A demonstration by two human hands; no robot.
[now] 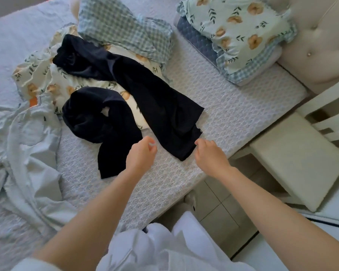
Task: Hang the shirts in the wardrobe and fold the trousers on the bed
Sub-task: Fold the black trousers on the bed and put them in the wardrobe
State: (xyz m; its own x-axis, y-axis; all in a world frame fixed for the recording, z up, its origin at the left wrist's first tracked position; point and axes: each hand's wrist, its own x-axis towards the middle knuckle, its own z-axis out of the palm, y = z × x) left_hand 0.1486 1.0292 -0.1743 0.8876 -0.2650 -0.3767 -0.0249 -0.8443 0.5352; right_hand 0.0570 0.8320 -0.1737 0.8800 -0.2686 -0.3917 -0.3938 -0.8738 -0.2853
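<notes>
Trousers point(151, 98), dark navy, lie unfolded on the bed point(233, 106), partly over a floral quilt point(41, 75).

- Layout: the garment makes a rough arch. The waist end seems to be far and to the left, though the cloth is too dark to be sure.
- Long leg point(164, 114): its axis runs diagonally from far-left to near-right. Its hem point(182, 151) points at the person and stops short of the bed's near edge.
- Short leg point(104, 122): bunched and curled on the left, with its end also turned toward the person.
- Right hand point(210, 155): just right of the long leg's hem, fingertips at the cloth's edge. I cannot tell whether they pinch it or only touch it.
- Left hand point(142, 155): over bare bed in the gap between the two legs, near both and on neither. Fingers are loosely curled, with nothing visible in them.
- Nearer hand: the right has the hem. The left would need only a short move sideways to reach the hem's other corner or the short leg's end.

Judgement: folding has not begun. The next step is probably to pull the legs straight toward the near edge and lay one on the other, along that diagonal axis.

A pale garment point(31, 153), perhaps a shirt, lies crumpled to the left, well apart from both hands.
</notes>
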